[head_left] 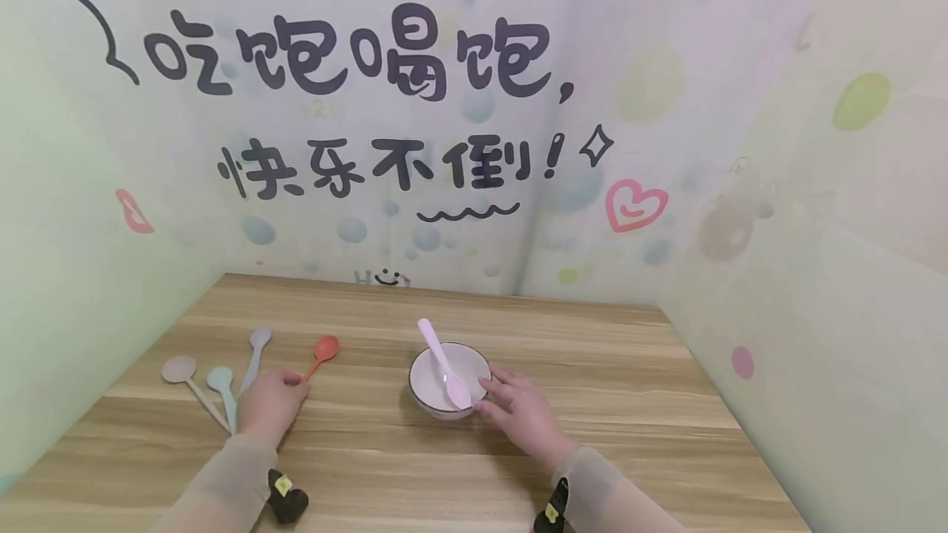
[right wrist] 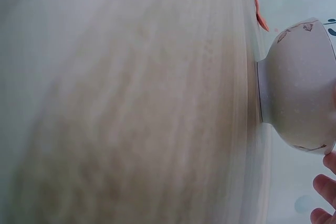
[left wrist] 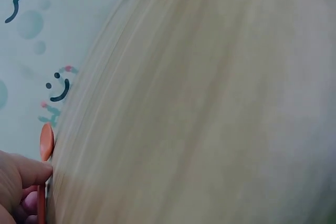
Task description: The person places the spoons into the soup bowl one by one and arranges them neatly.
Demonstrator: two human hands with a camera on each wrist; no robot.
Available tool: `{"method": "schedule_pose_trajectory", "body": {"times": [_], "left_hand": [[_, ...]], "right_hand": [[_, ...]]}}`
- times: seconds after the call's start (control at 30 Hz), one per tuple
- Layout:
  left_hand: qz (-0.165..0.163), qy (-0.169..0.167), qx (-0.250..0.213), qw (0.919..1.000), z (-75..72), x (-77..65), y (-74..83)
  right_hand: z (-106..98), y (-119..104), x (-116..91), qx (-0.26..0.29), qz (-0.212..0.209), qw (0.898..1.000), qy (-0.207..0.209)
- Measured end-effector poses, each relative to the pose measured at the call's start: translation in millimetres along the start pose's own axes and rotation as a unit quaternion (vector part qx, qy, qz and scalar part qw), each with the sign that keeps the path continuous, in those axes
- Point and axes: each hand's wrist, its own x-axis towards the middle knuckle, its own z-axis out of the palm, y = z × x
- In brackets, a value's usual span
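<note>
Red spoon (head_left: 324, 349) pinched by left hand (head_left: 272, 405), left of bowl (head_left: 425, 382). Bowl touched at right side by right hand (head_left: 524, 418), fingers apart. Pink spoon (head_left: 442, 361) propped inside bowl; three pale spoons (head_left: 220, 378) laid farther left.

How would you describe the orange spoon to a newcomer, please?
On the wood-grain table, find the person's left hand. It holds the orange spoon, head pointing away from the person. Its vivid colour sets it apart from the three pale spoons to its left.
</note>
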Motion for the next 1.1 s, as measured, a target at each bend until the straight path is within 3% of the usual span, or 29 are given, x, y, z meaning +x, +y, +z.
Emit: {"method": "schedule_pose_trajectory", "body": {"times": [0.47, 0.83, 1.1], "left_hand": [[-0.017, 0.001, -0.024, 0.9996, 1.7, -2.2, 3.4], [-0.003, -0.057, -0.06, 0.9966, -12.9, -1.2, 18.0], [0.065, -0.076, -0.041, 0.9941, -30.2, 1.8, 40.0]], "right_hand": [[-2, 0, 0, -0.006, -0.008, 1.0, 0.002], [-2, -1, 0, -0.014, -0.007, 1.0, 0.003], [-2, -2, 0, -0.015, -0.006, 1.0, 0.004]]}}
